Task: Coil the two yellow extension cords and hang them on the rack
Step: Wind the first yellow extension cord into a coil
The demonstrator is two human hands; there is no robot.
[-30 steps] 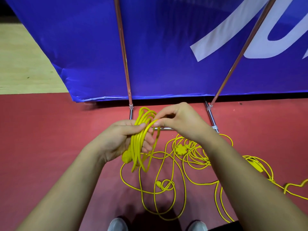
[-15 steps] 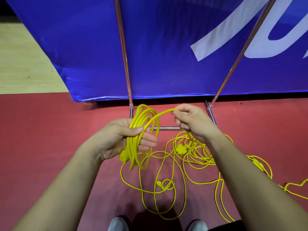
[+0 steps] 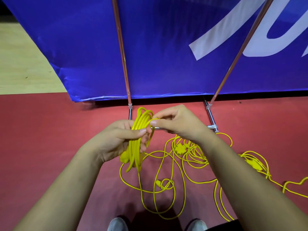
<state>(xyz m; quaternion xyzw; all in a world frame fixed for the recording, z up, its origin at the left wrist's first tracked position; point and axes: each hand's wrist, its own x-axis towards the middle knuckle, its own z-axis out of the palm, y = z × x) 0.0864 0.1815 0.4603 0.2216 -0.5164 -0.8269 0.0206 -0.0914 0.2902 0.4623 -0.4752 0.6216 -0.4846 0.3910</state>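
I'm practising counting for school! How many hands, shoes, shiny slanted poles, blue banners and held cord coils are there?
Hands: 2, left hand, right hand
Shoes: 2, left shoe, right shoe
Slanted poles: 2, left pole, right pole
Blue banner: 1
Yellow cord coil: 1
Total: 8

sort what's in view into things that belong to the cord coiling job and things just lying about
Part of the job:
- coiled yellow extension cord, held in the left grip; the right grip pinches its next loop
- loose yellow cord tangled on the floor
- chrome metal tube rack

Just there:
- blue fabric banner
- grey shoes
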